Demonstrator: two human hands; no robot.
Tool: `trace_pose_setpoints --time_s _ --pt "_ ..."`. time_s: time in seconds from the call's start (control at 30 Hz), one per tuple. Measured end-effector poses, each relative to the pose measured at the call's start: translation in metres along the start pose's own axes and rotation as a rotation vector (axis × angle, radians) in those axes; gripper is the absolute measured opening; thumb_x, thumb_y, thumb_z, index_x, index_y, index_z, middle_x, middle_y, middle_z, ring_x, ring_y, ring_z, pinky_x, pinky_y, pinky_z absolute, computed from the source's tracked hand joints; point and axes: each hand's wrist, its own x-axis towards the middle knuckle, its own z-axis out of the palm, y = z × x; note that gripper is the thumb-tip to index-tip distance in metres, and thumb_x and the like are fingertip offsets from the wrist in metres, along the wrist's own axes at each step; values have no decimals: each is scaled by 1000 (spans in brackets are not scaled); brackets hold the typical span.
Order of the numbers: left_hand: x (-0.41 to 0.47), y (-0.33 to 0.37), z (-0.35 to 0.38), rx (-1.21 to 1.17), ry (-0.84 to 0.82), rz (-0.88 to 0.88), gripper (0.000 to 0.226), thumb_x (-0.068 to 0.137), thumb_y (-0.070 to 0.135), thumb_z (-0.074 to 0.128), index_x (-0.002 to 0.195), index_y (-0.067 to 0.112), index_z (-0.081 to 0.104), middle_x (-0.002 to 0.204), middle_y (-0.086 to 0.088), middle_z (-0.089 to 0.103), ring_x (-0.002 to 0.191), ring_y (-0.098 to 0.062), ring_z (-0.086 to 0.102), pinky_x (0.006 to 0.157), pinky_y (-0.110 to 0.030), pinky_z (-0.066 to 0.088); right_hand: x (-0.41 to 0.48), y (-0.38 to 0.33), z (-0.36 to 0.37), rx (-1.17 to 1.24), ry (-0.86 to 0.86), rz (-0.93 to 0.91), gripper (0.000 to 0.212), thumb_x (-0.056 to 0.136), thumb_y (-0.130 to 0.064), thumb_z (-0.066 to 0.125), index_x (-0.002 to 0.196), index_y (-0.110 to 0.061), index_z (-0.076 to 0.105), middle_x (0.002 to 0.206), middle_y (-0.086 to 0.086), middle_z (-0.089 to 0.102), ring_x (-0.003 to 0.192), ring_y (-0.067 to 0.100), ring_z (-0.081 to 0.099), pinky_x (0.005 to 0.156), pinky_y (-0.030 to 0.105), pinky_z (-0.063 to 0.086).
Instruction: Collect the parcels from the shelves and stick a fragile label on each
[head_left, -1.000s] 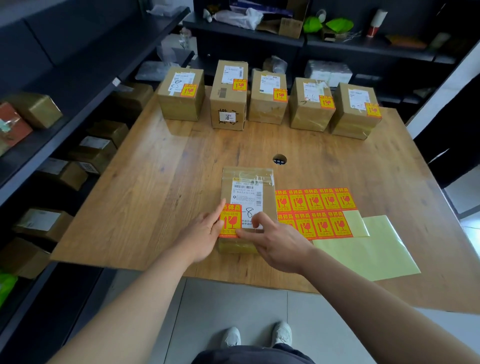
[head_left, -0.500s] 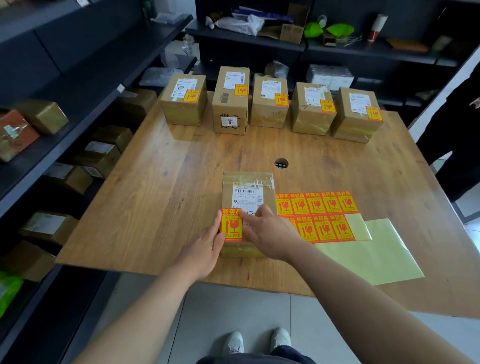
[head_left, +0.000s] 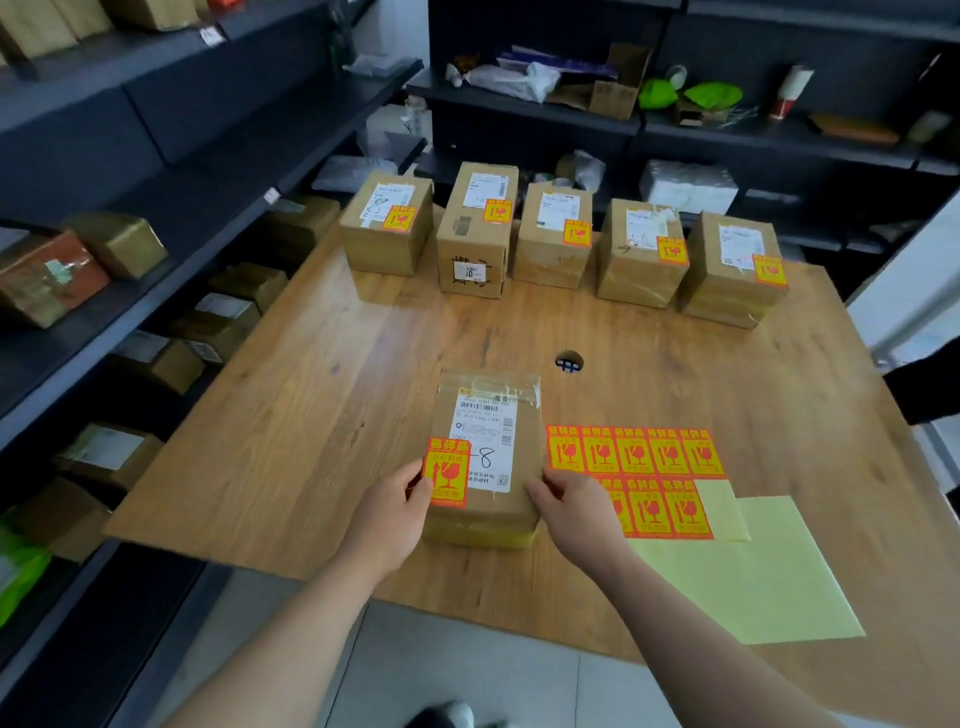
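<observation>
A brown cardboard parcel (head_left: 485, 457) lies near the front edge of the wooden table (head_left: 322, 395), a red-and-yellow fragile label (head_left: 449, 472) stuck on its top left beside a white shipping label. My left hand (head_left: 397, 512) grips the parcel's left side, thumb on the fragile label's edge. My right hand (head_left: 569, 506) grips its right side. Just right of the parcel lies the sheet of fragile labels (head_left: 644, 470) on yellow backing paper (head_left: 743, 582).
Several labelled parcels (head_left: 553, 236) stand in a row along the table's far edge. A cable hole (head_left: 569, 361) sits mid-table. Dark shelves on the left (head_left: 156, 291) hold more parcels; back shelves (head_left: 675, 130) hold bags and oddments.
My right hand has left the top of the parcel and moved to its right side. My left hand stays at the left side. The fragile label now shows fully.
</observation>
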Motion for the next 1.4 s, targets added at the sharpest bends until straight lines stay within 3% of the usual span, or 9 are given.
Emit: trace_pose_setpoints --time_s 0.1,0.27,0.4,0.57,0.87,1.0,1.23,1.33,1.4 --pt "15 6 -12 -20 77 11 34 100 30 41 132 24 54 114 8 65 98 -11 58 78 -26 44 15 -15 -3 20 3 -31 27 96 -32 50 84 -14 67 75 0 66 67 19 59 52 28 40" --pt "56 18 -55 33 159 40 29 99 29 44 123 25 59 107 6 67 98 -17 60 86 -36 48 61 -60 -4 17 25 -78 38 94 -32 52 63 -10 56 54 1 50 50 16 41 47 31 29" --pt "104 22 -99 49 178 86 29 97 28 47 124 22 58 108 4 67 99 -20 60 87 -35 47 110 -104 8 42 74 -119 41 92 -31 54 65 -1 54 57 12 50 52 20 38 47 31 28" --pt "173 12 -158 112 143 105 30 98 26 45 125 20 58 112 2 65 101 -21 58 84 -33 45 167 -159 35 61 106 -121 41 92 -28 54 59 -6 45 55 6 45 50 17 35 46 32 26" --pt "263 -30 -203 132 15 120 33 100 26 42 130 19 54 116 3 63 102 -17 57 83 -30 44 238 -202 94 58 109 32 39 94 -30 51 63 -6 51 58 3 48 52 17 37 43 27 26" --pt "282 -43 -203 119 -11 117 31 100 25 42 129 20 54 114 1 64 100 -18 58 82 -31 45 251 -206 107 66 119 60 40 94 -28 49 71 4 55 62 7 52 55 18 40 47 30 29" --pt "286 -49 -201 156 -52 111 35 101 29 39 134 22 47 116 4 63 100 -15 57 81 -28 44 261 -205 113 48 127 88 37 95 -26 48 72 2 56 64 7 52 57 19 42 47 30 31" --pt "283 -45 -202 249 -44 115 33 101 30 38 132 26 47 110 4 64 92 -14 58 78 -32 49 258 -205 109 -1 99 63 36 95 -31 47 81 -1 61 72 6 60 63 21 52 54 31 42" --pt "284 -34 -205 379 27 133 32 100 29 39 131 24 45 110 1 62 89 -15 57 76 -35 51 253 -209 100 -94 118 67 34 97 -35 45 100 -8 65 93 6 67 82 24 62 68 34 51"
